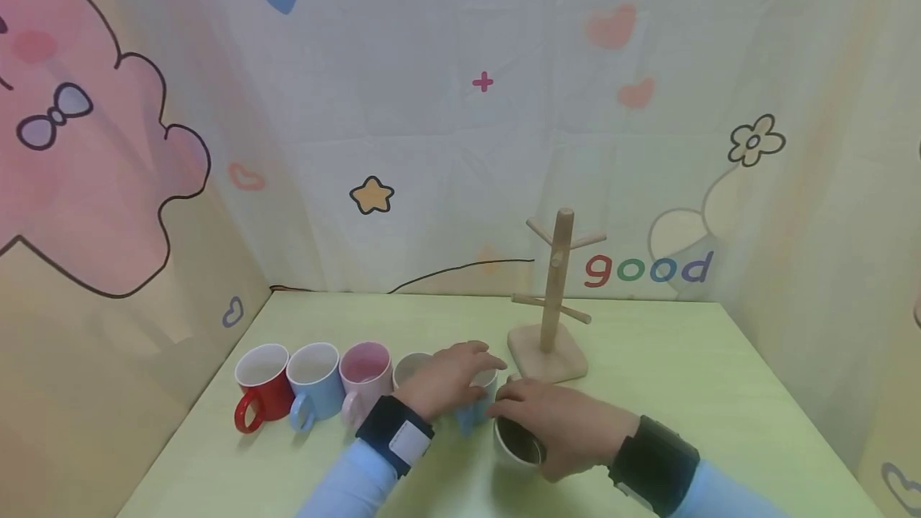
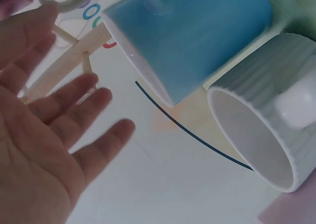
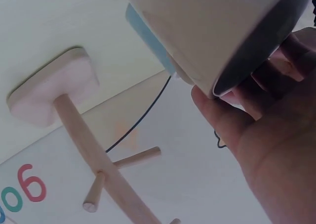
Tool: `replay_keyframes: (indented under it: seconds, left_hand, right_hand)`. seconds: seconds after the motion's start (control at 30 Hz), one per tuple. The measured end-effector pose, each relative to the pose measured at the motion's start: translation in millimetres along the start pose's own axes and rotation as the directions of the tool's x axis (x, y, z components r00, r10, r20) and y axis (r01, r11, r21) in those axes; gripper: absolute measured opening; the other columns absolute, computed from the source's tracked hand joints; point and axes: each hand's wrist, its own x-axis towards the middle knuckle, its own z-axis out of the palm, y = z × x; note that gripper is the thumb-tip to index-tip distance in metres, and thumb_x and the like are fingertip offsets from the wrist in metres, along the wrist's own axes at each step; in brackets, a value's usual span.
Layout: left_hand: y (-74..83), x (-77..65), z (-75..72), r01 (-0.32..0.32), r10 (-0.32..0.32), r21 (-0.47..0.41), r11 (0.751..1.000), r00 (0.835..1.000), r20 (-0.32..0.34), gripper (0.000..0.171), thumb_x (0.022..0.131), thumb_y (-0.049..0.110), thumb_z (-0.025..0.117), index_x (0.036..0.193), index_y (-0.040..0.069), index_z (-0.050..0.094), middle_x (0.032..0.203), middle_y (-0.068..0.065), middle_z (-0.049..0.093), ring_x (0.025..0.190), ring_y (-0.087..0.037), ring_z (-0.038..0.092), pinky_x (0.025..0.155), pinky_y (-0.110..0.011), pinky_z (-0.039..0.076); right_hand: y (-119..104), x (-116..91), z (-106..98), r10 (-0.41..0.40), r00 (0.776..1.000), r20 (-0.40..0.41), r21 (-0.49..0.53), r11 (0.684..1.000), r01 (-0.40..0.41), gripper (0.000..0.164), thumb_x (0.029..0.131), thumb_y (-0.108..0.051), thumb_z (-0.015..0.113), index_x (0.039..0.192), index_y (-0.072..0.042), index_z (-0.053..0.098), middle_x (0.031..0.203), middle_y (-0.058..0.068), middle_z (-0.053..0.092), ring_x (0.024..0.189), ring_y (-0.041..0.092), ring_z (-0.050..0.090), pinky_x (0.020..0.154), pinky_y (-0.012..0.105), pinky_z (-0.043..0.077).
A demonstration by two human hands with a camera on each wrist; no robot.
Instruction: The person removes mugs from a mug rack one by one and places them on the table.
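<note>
My right hand (image 1: 568, 426) grips a white mug with a dark inside (image 1: 520, 441) at its rim. In the right wrist view the thumb lies outside that mug (image 3: 197, 31) and the other fingers reach into its mouth. My left hand (image 1: 448, 379) is over a light blue mug (image 1: 471, 416) and a pale ribbed mug (image 1: 410, 363). The left wrist view shows its fingers spread and holding nothing, beside the blue mug (image 2: 197, 36) and the ribbed mug (image 2: 261, 95). My left hand partly hides both of these mugs in the head view.
A red mug (image 1: 272, 396), another light blue mug (image 1: 322, 386) and a pink mug (image 1: 370, 382) continue the row leftward. Behind my right hand stands a wooden mug tree (image 1: 554, 286) with bare pegs on a square base. A printed curtain (image 1: 432, 126) hangs behind the pale green table (image 1: 683, 390).
</note>
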Motion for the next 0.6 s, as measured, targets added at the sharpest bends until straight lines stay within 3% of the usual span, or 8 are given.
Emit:
replay_keyframes:
  seconds: [0.17,0.3,0.43,0.53,0.6]
  left_hand:
    - [-0.9,1.1,1.6,-0.13,0.129,0.04,0.991,0.991,0.017,0.043,0.089,0.007,0.073,0.129,0.023,0.068,0.136,-0.005,0.059,0.128,-0.022,0.052,0.104,-0.036,0.044]
    - [-0.6,-0.2,0.5,-0.185,0.185,0.024,0.982,0.983,0.02,0.042,0.088,0.001,0.07,0.123,0.024,0.072,0.134,-0.002,0.061,0.127,-0.019,0.053,0.105,-0.031,0.042]
    - [-1.5,-0.4,0.3,-0.231,0.235,-0.092,0.969,0.972,0.029,0.032,0.087,0.001,0.072,0.11,0.021,0.077,0.109,0.01,0.071,0.101,-0.005,0.061,0.091,-0.019,0.046]
    - [-2.1,-0.3,-0.4,-0.244,0.254,-0.169,0.955,0.966,0.041,0.022,0.088,0.005,0.074,0.104,0.019,0.079,0.09,0.017,0.071,0.08,0.003,0.057,0.078,-0.012,0.045]
    - [-2.5,-0.4,-0.8,-0.231,0.244,-0.191,0.954,0.969,0.047,0.017,0.088,0.009,0.075,0.103,0.018,0.08,0.088,0.018,0.071,0.077,0.004,0.055,0.075,-0.011,0.045]
  right_hand:
    - [-9.4,3.2,-2.1,-0.064,0.998,0.002,-0.016,0.998,0.064,0.083,0.055,-0.017,0.093,0.131,-0.017,0.058,0.127,-0.004,0.055,0.115,0.013,0.052,0.094,0.029,0.048]
    - [-17.9,4.7,-4.3,-0.097,0.995,0.009,-0.011,0.995,0.097,0.082,0.058,-0.017,0.093,0.131,-0.018,0.058,0.128,-0.004,0.054,0.114,0.011,0.051,0.093,0.027,0.048]
    - [-24.1,6.0,-6.3,-0.11,0.993,0.039,0.006,0.994,0.11,0.083,0.06,-0.019,0.094,0.134,-0.019,0.056,0.132,-0.004,0.052,0.115,0.011,0.049,0.094,0.027,0.049]
    - [-26.1,6.7,-6.4,-0.104,0.992,0.069,0.017,0.995,0.103,0.084,0.061,-0.021,0.094,0.136,-0.021,0.054,0.133,-0.005,0.051,0.116,0.01,0.049,0.097,0.03,0.048]
    - [-26.6,6.4,-5.4,-0.105,0.992,0.07,0.015,0.994,0.104,0.085,0.061,-0.02,0.094,0.136,-0.021,0.054,0.133,-0.006,0.051,0.117,0.01,0.049,0.098,0.031,0.048]
